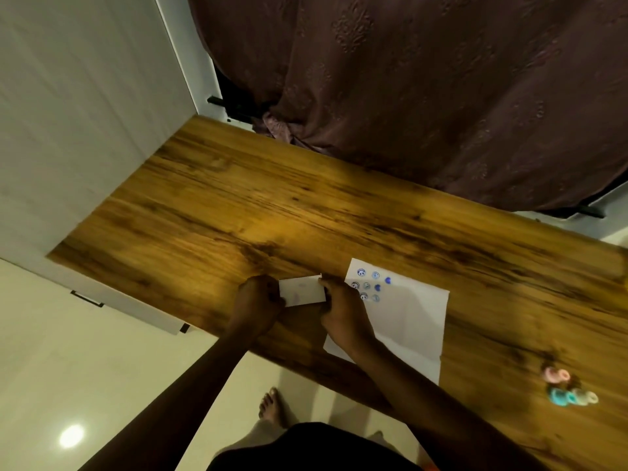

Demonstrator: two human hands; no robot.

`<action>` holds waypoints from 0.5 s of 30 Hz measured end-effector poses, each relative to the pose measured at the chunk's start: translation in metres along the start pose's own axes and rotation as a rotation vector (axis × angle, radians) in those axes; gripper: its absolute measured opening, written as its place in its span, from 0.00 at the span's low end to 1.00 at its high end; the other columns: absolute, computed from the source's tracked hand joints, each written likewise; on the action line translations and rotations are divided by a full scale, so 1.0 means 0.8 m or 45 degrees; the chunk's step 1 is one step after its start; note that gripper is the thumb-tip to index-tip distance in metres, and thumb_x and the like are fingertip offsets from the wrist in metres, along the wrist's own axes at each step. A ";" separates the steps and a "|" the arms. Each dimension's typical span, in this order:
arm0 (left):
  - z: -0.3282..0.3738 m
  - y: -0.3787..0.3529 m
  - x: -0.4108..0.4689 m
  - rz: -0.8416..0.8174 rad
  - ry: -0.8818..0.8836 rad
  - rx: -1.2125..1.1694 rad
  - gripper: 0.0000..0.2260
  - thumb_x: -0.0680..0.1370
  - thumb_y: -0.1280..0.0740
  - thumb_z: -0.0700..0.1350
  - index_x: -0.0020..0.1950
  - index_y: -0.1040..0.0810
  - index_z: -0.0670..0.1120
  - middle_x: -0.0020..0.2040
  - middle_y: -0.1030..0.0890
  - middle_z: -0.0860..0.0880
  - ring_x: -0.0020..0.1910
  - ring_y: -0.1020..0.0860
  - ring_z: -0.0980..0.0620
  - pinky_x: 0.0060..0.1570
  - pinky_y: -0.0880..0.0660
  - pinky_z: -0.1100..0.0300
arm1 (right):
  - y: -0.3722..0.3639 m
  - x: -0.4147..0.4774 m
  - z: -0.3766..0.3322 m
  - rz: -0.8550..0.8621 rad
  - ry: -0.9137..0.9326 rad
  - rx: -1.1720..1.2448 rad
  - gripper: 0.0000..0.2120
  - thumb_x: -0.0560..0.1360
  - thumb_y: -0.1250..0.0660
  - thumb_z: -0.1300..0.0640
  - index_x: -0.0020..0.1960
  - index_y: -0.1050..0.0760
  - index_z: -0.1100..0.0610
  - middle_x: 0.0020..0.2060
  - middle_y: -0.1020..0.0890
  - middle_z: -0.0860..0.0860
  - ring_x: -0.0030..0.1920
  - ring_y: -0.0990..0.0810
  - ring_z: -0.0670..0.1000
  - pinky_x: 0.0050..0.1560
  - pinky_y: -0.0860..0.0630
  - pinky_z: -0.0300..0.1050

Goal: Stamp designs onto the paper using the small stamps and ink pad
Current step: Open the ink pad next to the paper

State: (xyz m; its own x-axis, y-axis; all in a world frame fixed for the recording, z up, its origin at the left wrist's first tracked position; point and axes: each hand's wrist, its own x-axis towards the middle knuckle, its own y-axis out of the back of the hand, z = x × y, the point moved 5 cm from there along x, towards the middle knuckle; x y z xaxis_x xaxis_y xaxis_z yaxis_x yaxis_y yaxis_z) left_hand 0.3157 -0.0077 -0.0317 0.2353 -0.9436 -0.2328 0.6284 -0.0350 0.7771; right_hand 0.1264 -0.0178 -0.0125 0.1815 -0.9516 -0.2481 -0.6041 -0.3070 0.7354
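Note:
A white sheet of paper lies on the wooden table, with several blue stamped designs in its upper left corner. Both hands hold a small flat white rectangular item just left of the paper; whether it is the ink pad I cannot tell. My left hand grips its left end and my right hand grips its right end, resting over the paper's left edge. Three small round stamps lie at the right of the table: a pink one, a teal one and a pale one.
A dark brown curtain hangs behind the table's far edge. A white cabinet or wall panel stands at the left. The table's near edge runs diagonally, with tiled floor and a bare foot below it.

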 end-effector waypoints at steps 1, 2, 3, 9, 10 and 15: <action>0.003 0.002 -0.001 0.018 -0.058 0.030 0.18 0.74 0.24 0.43 0.64 0.19 0.42 0.61 0.17 0.41 0.58 0.18 0.41 0.55 0.22 0.52 | 0.000 0.001 0.001 -0.001 0.011 0.007 0.28 0.79 0.29 0.59 0.76 0.32 0.53 0.75 0.28 0.52 0.76 0.31 0.56 0.77 0.34 0.54; 0.006 0.004 -0.002 0.034 -0.102 0.041 0.22 0.74 0.24 0.44 0.67 0.22 0.42 0.65 0.20 0.41 0.62 0.20 0.40 0.58 0.23 0.49 | 0.002 0.002 0.002 -0.001 0.021 0.019 0.28 0.79 0.29 0.59 0.76 0.33 0.53 0.75 0.28 0.52 0.76 0.31 0.56 0.77 0.34 0.54; 0.009 0.005 -0.004 0.038 -0.136 0.041 0.26 0.74 0.24 0.44 0.71 0.25 0.44 0.70 0.24 0.42 0.64 0.22 0.41 0.61 0.23 0.47 | 0.003 0.003 0.002 0.000 0.034 0.035 0.29 0.78 0.28 0.59 0.77 0.33 0.53 0.74 0.27 0.52 0.76 0.31 0.56 0.77 0.33 0.54; 0.033 -0.006 -0.007 -0.166 -0.518 0.313 0.26 0.75 0.25 0.49 0.73 0.25 0.51 0.73 0.27 0.48 0.71 0.28 0.45 0.66 0.27 0.52 | 0.006 0.004 0.008 0.009 0.086 0.081 0.28 0.77 0.27 0.58 0.76 0.31 0.53 0.72 0.24 0.52 0.74 0.27 0.57 0.74 0.30 0.57; 0.033 -0.008 -0.006 -0.204 -0.509 0.360 0.26 0.76 0.26 0.50 0.74 0.25 0.51 0.74 0.27 0.49 0.72 0.30 0.45 0.68 0.29 0.52 | 0.005 0.005 0.008 0.003 0.086 0.091 0.28 0.78 0.28 0.58 0.76 0.31 0.53 0.72 0.24 0.52 0.74 0.27 0.57 0.74 0.29 0.57; 0.036 -0.009 0.000 -0.185 -0.547 0.419 0.23 0.77 0.27 0.48 0.72 0.24 0.49 0.71 0.24 0.49 0.70 0.28 0.45 0.65 0.27 0.54 | 0.004 0.005 0.010 0.015 0.092 0.093 0.28 0.78 0.28 0.58 0.76 0.32 0.53 0.73 0.25 0.53 0.74 0.28 0.56 0.74 0.29 0.53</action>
State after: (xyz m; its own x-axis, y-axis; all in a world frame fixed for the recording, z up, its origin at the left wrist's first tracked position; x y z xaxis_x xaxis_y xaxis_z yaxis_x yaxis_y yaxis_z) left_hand 0.2895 -0.0171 -0.0203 -0.2027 -0.9684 -0.1455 0.3512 -0.2106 0.9123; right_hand 0.1193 -0.0224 -0.0163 0.2278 -0.9546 -0.1921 -0.6611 -0.2964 0.6893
